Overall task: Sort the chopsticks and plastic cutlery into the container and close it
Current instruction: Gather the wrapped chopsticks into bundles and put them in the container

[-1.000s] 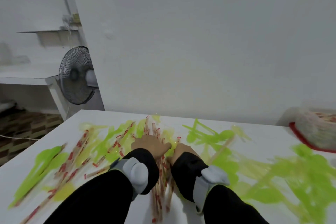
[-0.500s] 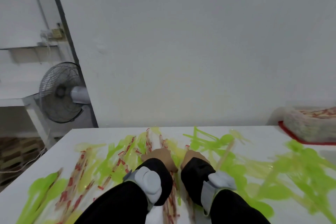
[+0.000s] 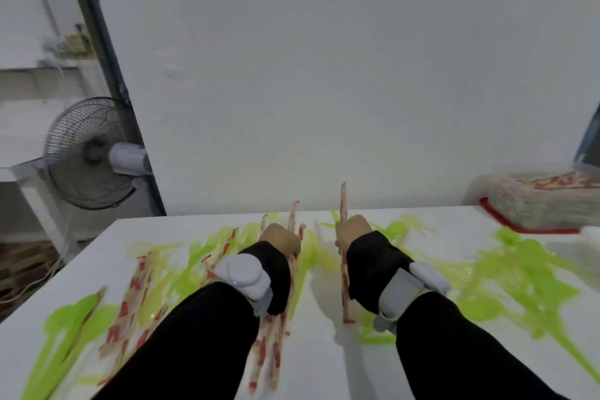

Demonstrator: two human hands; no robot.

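Paper-wrapped chopsticks with red print and green plastic cutlery lie scattered over the white table. My left hand grips a bundle of wrapped chopsticks that runs from under my sleeve toward the near edge. My right hand grips one wrapped chopstick, held lengthwise above the table, its far tip rising past the table's back edge. The clear container with a red rim stands at the far right and holds wrapped chopsticks.
A white wall stands right behind the table. A standing fan is off the table's left corner, beside a white shelf. Cables lie on the floor at left. Both wrists wear grey bands over black sleeves.
My hands have drawn apart; the right one has lifted a single chopstick off the pile, while the left keeps hold of its bundle. The camera view has swung a little to the right.
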